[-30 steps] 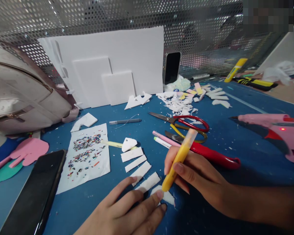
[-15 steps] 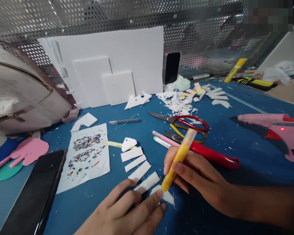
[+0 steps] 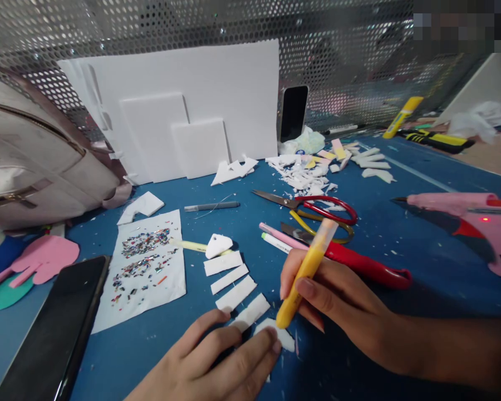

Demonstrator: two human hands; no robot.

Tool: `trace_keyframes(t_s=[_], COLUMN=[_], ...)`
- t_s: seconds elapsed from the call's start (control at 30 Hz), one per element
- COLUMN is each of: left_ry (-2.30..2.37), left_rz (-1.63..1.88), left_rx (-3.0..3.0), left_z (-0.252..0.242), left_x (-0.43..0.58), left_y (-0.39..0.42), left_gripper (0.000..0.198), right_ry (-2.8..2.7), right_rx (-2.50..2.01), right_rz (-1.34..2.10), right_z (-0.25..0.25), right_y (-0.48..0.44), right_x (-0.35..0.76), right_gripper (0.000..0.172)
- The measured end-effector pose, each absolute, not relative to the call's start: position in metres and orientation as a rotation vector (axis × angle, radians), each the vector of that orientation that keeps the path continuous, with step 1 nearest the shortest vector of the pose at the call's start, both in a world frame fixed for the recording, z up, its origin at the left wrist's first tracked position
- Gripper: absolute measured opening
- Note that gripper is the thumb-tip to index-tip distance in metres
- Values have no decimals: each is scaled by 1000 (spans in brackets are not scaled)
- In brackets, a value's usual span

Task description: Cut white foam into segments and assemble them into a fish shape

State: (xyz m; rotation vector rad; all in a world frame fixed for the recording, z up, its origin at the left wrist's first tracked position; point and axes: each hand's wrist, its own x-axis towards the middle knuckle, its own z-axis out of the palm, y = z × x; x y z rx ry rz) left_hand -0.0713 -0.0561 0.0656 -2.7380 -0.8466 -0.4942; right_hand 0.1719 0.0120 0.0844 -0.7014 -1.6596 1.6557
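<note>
My right hand (image 3: 338, 303) grips a yellow marker (image 3: 305, 273) like a pen, its tip down on a small white foam piece (image 3: 283, 336) near the table's front edge. My left hand (image 3: 211, 365) lies on that same piece, fingers stretched flat and pressing it to the blue table (image 3: 401, 245). Just beyond my fingers several white foam strips (image 3: 229, 278) lie in a row. A sheet of paper with coloured glitter bits (image 3: 144, 262) sits to their left.
A black phone (image 3: 50, 334) lies front left beside pink and teal cutouts (image 3: 42, 259). Red scissors (image 3: 313, 205), pens and a red-handled tool (image 3: 365, 266) lie behind my right hand. A pink glue gun (image 3: 467, 220) is at right. White foam boards (image 3: 192, 111) and a bag (image 3: 37, 161) stand behind.
My left fingers have slid slightly further over the foam piece. The marker tip has barely moved; the view has shifted a little.
</note>
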Motion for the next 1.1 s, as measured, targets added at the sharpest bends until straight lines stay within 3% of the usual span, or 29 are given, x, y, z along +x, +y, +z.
trace_keyframes(t_s=[0.17,0.33,0.47,0.83,1.1], left_ry=[-784,-908,-924,-786,-777], left_rz=[-687,-363,-327,-776,-791], left_rx=[-2647,-2794,-2812,-2686,-2590], left_z=[55,77,86,57,50], left_x=[-70,-72,-74,-68,-65], left_y=[-54,-57,-58,-53,-55], left_gripper=[44,46,41,46,47], right_ry=[-1659,-1652,-1650,-1654,-1651], right_rx=[-713,-720,-719,-726,-706], right_rz=[1650,1653,1654,1645,1650], right_z=[85,86,86,86,86], right_y=[13,13,13,12,11], right_x=[172,172,171,172,171], right_gripper=[24,26,27,25,25])
